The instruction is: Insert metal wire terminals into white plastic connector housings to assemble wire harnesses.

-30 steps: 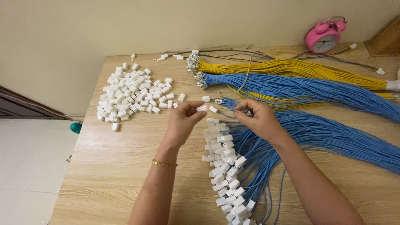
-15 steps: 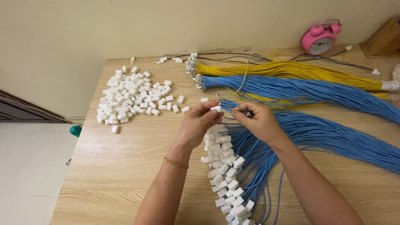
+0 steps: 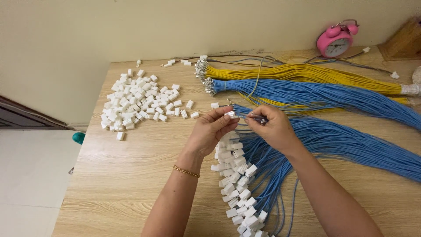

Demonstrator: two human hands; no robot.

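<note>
My left hand (image 3: 210,131) pinches a small white plastic connector (image 3: 230,115) between thumb and fingers. My right hand (image 3: 269,127) grips the metal-tipped end of a blue wire (image 3: 258,119) and holds it right against that connector. Both hands hover above the middle of the wooden table (image 3: 131,175). Just below them lies a row of blue wires fitted with white connectors (image 3: 239,184). A loose pile of white connectors (image 3: 136,103) sits to the left of my left hand.
A yellow wire bundle (image 3: 307,72) and a blue wire bundle (image 3: 315,92) stretch across the back of the table, with more blue wires (image 3: 359,149) at the right. A pink alarm clock (image 3: 335,39) stands at the far right by the wall. The table's left edge borders white floor.
My left hand has come in from the left with a white connector and met my right hand. The right hand has stayed in place holding the wire end.
</note>
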